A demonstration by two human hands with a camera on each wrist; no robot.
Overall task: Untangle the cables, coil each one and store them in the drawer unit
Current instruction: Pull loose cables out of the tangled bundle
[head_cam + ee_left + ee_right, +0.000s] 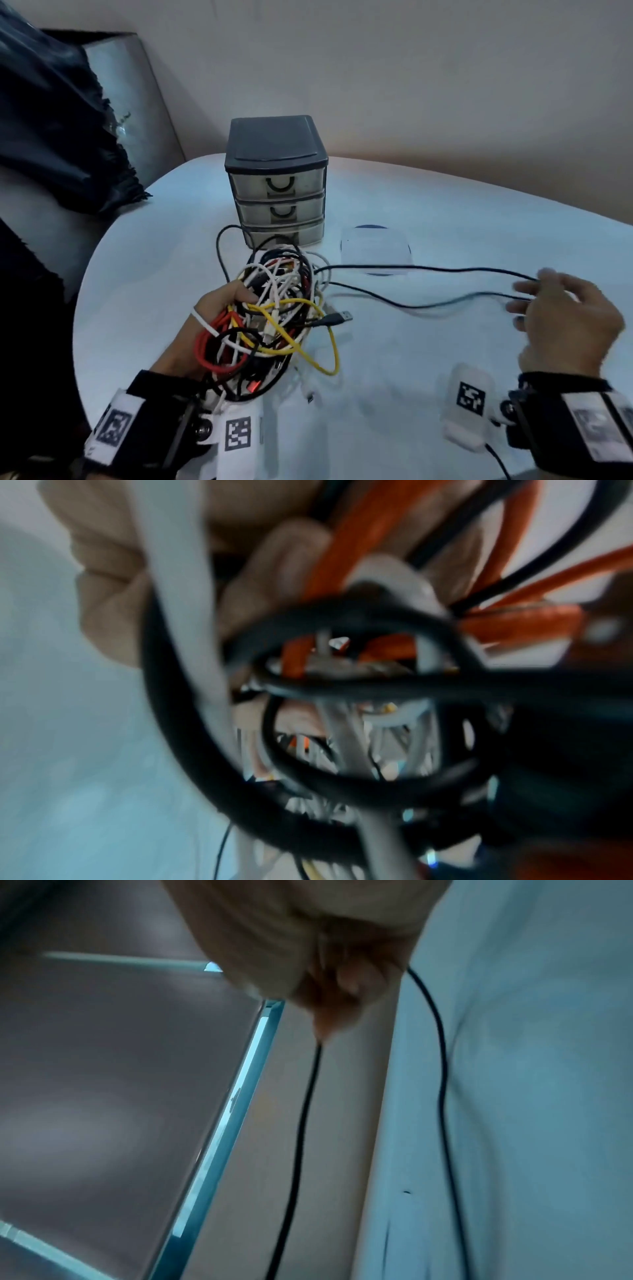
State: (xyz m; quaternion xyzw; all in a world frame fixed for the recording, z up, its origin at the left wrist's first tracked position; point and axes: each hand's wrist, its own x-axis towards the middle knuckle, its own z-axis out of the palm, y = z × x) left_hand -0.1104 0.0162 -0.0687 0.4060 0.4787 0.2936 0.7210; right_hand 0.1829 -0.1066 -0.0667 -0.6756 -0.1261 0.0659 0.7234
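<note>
The drawer unit [277,178], dark top w/ three pale drawers, all pushed in, stands upright at the back of the white counter [411,359]. Just in front of it, the left hand [219,318] is raised palm-up, fingers curled round a tangled bundle of cables [274,315], red, white, yellow & black; loops spill over the wrist and a USB plug [337,317] sticks out on the side away from the hand. In the left wrist view the fingers [113,593] wrap the bundle, blurred. Well to the right of the drawer unit, the right hand [568,325] is held out above the counter, back up, fingers reaching toward the bundle and pinching a thin black cable [411,270]. Two strands of it run from the bundle to that hand, stretched nearly straight. A pale sheet [376,250] lies flat right beside the drawer unit, under the upper strand.
</note>
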